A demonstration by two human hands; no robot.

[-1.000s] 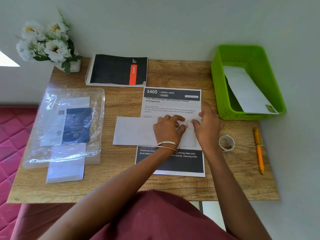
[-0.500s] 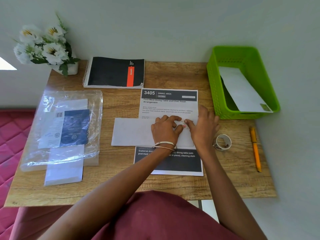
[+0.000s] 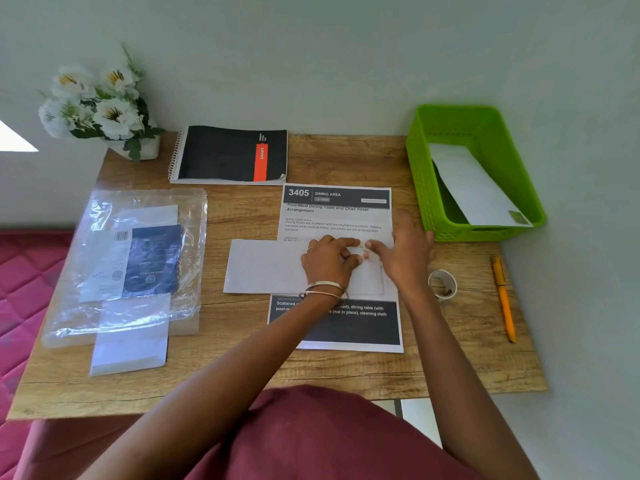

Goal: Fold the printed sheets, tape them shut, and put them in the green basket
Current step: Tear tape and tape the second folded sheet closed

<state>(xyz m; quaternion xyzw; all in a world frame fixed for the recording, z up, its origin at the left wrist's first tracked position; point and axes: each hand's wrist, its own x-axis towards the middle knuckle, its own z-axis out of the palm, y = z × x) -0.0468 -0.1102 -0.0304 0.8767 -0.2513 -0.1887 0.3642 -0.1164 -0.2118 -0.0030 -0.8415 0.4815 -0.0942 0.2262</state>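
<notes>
The step in hand looks like taping a folded sheet [image 3: 266, 266] shut. This white folded sheet lies crosswise on the wooden surface [image 3: 346, 157], on top of a flat printed sheet [image 3: 337, 216] headed "3405 DINING AREA". To do it well, the tape should be pressed flat across the free edge so that it grips both layers, and rubbed from the middle outward so no bubble or lifted corner is left; the fold below must be kept from sliding while this is done, and the tape must not catch the printed sheet underneath.

Both hands meet over the right part of the folded sheet. The left hand [image 3: 329, 263], with bangles at the wrist, lies palm down with its fingers curled, fingertips bearing on the paper. The right hand [image 3: 403, 252] comes in from the right with its fingers bent toward the same spot. Something small sits between the fingertips, probably a piece of tape, but I cannot tell whether either hand pinches it or only presses on it.

The tape roll [image 3: 442, 285] stands just right of the right wrist. The green basket [image 3: 420, 174], at the far right corner, already holds one folded sheet in the basket [image 3: 474, 185]
</notes>
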